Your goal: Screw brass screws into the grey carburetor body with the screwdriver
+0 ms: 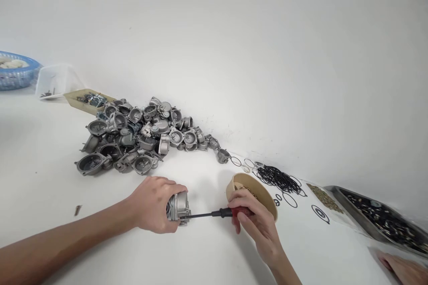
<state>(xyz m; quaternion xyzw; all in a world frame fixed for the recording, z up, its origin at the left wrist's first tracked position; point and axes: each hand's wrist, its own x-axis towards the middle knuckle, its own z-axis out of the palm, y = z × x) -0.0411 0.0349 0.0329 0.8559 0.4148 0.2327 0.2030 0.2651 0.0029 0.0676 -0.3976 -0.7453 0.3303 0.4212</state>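
Observation:
My left hand [154, 205] is closed around a small grey metal carburetor [182, 202] resting on the white table. With my right hand [257, 222] I grip a screwdriver [202, 215] by its red handle. Its dark shaft lies nearly level and points left. The tip meets the lower side of the carburetor; the screw head there is too small to make out. Just behind my right hand stands a tan bowl [267, 196] with small brass-coloured pieces inside, partly hidden by my fingers.
A heap of metal carburetor parts [133, 133] lies behind my left hand. Black rubber rings [277, 178], brass pieces [324, 198] and a metal tray [361, 222] are rightward. Another person's hand [406, 269] shows bottom right. A tan tray [78, 101], clear bin [58, 78] and blue basket [16, 81] stand far left.

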